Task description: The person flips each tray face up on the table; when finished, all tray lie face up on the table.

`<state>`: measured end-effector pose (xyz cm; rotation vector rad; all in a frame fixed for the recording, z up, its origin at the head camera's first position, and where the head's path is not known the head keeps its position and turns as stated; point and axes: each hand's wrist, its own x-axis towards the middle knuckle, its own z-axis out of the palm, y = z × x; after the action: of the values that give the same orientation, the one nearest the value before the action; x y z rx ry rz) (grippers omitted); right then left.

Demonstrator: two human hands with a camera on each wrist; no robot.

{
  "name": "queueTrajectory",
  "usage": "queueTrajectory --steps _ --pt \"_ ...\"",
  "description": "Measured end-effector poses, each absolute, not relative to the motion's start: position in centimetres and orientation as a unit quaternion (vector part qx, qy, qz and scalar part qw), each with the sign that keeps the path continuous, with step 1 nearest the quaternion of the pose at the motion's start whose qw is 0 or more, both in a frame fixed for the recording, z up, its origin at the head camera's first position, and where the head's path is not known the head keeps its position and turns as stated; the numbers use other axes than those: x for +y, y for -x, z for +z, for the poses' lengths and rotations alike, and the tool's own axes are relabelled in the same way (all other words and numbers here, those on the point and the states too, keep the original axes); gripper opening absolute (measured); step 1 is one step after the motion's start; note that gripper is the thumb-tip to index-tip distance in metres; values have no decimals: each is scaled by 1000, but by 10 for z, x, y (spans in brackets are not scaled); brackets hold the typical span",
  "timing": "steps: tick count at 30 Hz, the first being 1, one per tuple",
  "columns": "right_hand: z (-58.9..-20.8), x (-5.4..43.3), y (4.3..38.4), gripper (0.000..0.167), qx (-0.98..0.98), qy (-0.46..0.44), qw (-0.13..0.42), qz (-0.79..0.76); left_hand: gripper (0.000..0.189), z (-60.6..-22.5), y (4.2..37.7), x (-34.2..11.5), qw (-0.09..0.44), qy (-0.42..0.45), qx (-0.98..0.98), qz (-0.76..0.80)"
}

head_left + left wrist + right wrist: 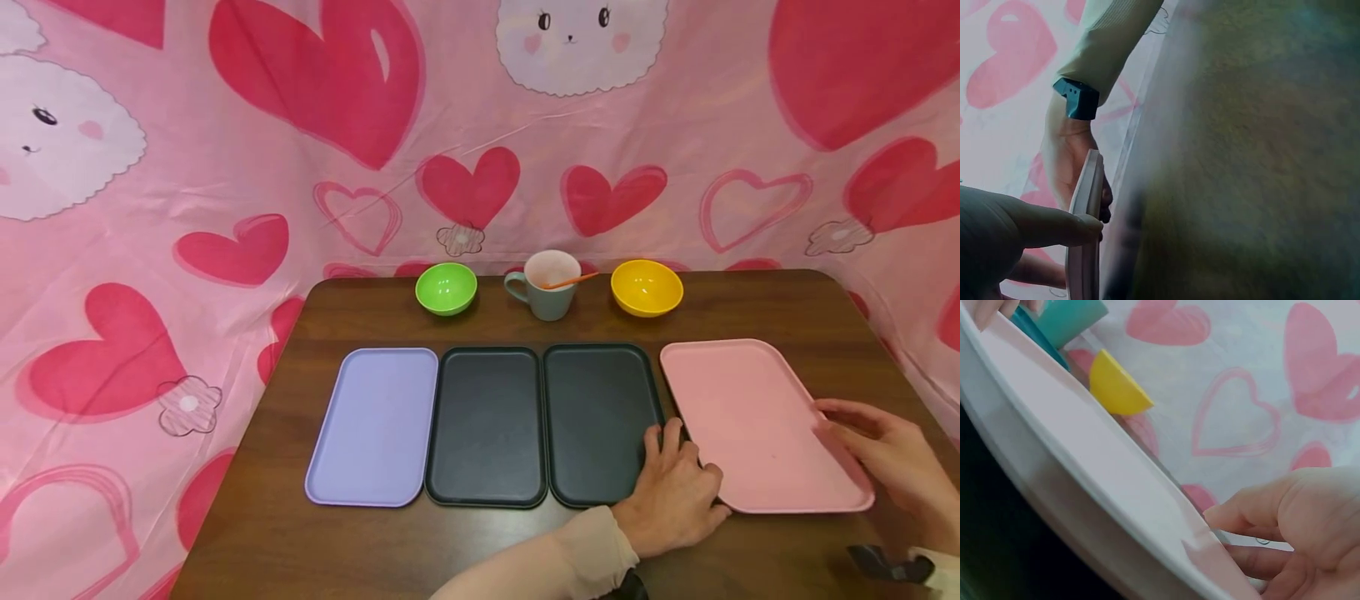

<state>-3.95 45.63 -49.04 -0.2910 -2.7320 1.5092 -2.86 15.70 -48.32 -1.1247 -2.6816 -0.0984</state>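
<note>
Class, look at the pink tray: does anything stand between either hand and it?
Nothing visible does. The left hand touches the pink tray at its near left edge, and the right hand holds its right edge.

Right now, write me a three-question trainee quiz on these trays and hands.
1. True or false: the pink tray lies straight in line with the other three trays.
2. Which hand touches the pink tray's right edge? A) left hand B) right hand C) neither
3. Fill in: the orange spoon stands in the ____ between the green bowl and the yellow bowl.

Key: 1. False, it sits askew at the row's right end. 2. B; the left hand is at its near left corner, beside a dark tray. 3. Mug.
</note>
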Motion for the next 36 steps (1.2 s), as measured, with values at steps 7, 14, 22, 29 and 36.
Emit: queueTrajectory --steps 7,14,22,29,36 --pt "-496 451 44 38 -874 66 22 481 25 -483 29 156 111 378 -919 3" --pt "-499 448 46 35 -870 64 19 488 26 -486 31 155 121 377 -918 7" --pt "-500 445 46 33 -877 80 9 474 24 -488 33 156 130 366 -921 18" --pt "-497 441 44 32 -874 84 -4 478 20 -487 34 155 109 356 -928 25" --pt "-497 438 44 27 -883 62 0 466 19 -487 34 156 90 347 -933 33"
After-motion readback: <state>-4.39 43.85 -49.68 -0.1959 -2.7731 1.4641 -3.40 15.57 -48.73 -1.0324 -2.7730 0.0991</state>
